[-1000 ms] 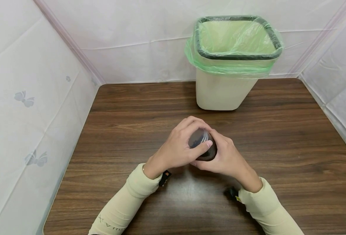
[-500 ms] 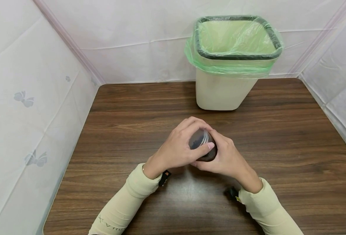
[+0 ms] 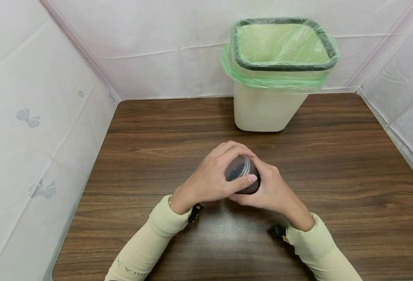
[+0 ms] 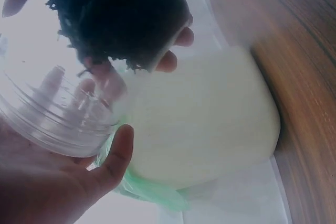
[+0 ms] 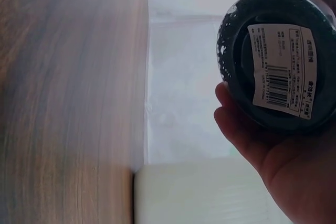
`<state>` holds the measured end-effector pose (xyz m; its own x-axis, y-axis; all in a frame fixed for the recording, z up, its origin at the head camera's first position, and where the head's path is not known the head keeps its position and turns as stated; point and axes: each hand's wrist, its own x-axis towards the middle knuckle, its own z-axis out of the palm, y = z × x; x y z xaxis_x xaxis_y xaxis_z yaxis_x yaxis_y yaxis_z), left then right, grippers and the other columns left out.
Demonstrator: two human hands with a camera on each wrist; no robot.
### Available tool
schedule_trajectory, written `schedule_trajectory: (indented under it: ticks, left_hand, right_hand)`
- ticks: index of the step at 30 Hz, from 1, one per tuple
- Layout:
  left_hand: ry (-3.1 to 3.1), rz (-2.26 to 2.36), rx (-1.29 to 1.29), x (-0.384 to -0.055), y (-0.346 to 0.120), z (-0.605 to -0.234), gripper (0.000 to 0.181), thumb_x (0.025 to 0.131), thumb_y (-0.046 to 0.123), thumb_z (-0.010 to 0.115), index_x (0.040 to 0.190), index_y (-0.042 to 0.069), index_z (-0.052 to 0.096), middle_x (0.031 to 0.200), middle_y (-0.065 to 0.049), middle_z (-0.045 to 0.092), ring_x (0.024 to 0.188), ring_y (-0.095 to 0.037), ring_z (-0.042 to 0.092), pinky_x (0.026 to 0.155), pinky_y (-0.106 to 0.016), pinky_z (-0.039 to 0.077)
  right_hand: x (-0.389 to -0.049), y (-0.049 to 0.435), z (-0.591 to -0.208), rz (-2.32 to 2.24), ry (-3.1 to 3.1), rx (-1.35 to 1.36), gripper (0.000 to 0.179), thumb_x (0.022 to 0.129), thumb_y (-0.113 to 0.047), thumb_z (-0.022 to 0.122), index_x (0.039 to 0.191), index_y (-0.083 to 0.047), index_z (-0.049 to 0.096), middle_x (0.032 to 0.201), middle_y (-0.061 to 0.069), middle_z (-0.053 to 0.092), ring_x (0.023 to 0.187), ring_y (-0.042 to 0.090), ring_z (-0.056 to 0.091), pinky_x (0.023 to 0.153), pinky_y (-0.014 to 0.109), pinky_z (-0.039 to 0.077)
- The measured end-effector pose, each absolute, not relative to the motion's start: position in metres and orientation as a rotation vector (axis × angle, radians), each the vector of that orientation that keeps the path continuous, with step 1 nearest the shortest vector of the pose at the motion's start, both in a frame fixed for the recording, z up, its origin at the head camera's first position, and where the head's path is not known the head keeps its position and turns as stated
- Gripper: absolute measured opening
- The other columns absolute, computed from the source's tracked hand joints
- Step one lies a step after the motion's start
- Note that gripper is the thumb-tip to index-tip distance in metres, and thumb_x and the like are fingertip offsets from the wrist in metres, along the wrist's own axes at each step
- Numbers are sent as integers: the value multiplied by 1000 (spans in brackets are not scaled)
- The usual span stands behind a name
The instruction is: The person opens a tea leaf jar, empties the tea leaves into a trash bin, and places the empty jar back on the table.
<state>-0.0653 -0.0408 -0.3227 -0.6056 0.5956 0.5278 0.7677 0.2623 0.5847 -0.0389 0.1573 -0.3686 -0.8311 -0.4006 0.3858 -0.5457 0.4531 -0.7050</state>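
A clear round plastic jar (image 3: 237, 168) with dark, shredded, leaf-like contents (image 4: 118, 14) is held above the table between both hands. My left hand (image 3: 211, 173) curls round its clear ridged end, thumb across the near side. Gripping the dark end is my right hand (image 3: 271, 185), with fingers and thumb wrapped about the wall. The jar lies tilted, its base turned to the right wrist camera, where a white barcode label (image 5: 282, 69) shows. Whether the ridged end is a separate lid is unclear. Far-side fingers are partly hidden in the head view.
A cream bin (image 3: 267, 109) lined with a green bag (image 3: 280, 82) stands on the wooden table (image 3: 150, 156) beyond the hands, towards the back right. Pale sheets (image 3: 157, 47) hang behind and on both sides.
My left thumb has slipped slightly towards me along the jar. Both hands and the jar have shifted a little nearer. The bin stays put.
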Motion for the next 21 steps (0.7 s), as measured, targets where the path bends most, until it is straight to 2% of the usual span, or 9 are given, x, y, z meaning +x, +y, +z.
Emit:
schedule_trajectory:
  ticks: [6, 13, 21]
  left_hand:
    - [-2252, -1305, -1370, -65, -43, -319, 43, 89, 37, 72, 122, 11, 65, 128, 1, 59, 124, -12, 51, 106, -32, 39]
    - [-2093, -1429, -1527, -63, -43, -316, 39, 85, 29, 75, 119, 11, 69, 133, -4, 58, 127, -16, 50, 105, -35, 42]
    - [-2032, -1427, -1573, -63, -40, -317, 28, 87, 21, 70, 113, 9, 71, 123, -5, 63, 119, -13, 55, 101, -32, 46]
  right_hand:
    - [-37, 160, -367, 1476, -2517, 877, 79, 65, -31, 94, 132, -18, 56, 108, -9, 67, 93, 12, 65, 77, 32, 54]
    - [-35, 165, -365, 1762, -2473, 1009, 64, 67, -15, 89, 124, -17, 60, 104, -3, 69, 89, 18, 66, 76, 32, 55]
    - [-38, 167, -364, 1787, -2460, 1090, 67, 68, -19, 88, 129, -16, 59, 111, -1, 67, 99, 20, 65, 85, 34, 53]
